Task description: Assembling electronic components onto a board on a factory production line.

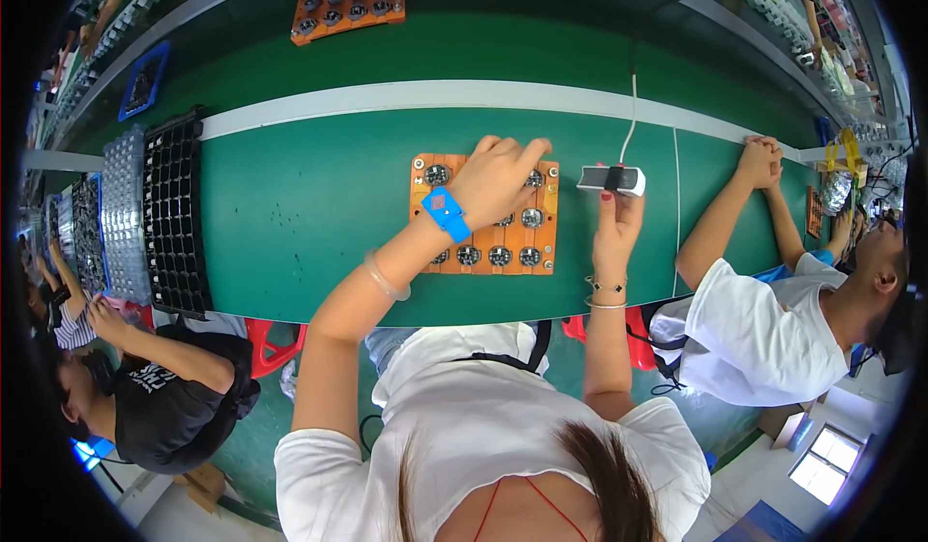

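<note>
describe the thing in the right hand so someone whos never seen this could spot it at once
On the long green tabletop, find the orange rectangular tray of round dark parts under the left hand. Just right of it, the right hand holds a grey-faced, white, block-shaped device. Unlike the tray, it has a thin white cable running from its far edge.

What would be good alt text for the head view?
The left hand, blue band at its wrist, is over an orange tray of small round parts on a green table; the right hand holds a white corded device. People are on both sides.
</note>
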Motion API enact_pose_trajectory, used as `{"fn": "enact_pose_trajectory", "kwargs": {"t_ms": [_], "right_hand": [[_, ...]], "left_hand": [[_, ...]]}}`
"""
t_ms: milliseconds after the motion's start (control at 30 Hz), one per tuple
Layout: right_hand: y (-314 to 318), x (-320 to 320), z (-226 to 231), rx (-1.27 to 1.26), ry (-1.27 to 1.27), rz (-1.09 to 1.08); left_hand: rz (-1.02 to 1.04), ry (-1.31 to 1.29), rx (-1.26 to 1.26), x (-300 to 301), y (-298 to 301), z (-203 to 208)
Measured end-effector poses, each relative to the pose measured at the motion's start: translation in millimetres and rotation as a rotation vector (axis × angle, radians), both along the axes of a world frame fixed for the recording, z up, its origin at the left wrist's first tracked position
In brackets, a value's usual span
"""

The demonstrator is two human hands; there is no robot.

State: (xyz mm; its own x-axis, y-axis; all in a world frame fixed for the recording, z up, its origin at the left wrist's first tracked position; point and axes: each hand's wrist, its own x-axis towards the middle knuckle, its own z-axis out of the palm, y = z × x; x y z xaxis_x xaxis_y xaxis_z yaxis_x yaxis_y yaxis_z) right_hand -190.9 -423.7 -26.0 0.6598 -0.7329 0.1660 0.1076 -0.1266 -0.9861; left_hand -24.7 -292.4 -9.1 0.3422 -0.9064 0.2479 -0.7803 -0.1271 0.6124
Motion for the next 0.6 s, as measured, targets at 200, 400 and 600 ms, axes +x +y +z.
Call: {"fn": "enact_pose_trajectory", "kwargs": {"t_ms": [200,400,600], "right_hand": [[3.5,-27.3,-1.9,-0.001,0.096,0.172],[9.2,-33.9,-10.1,-0.185,0.319,0.306],[21.6,-28.4,-7.8,-0.173,0.263,0.263]], "left_hand": [[-0.109,-0.183,-0.018,-25.4,22.1,7.0],[-0.071,-0.143,-0.057,-33.8,21.6,-3.5],[-0.051,-0.079,-0.140,-36.2,22.1,-10.1]]}}
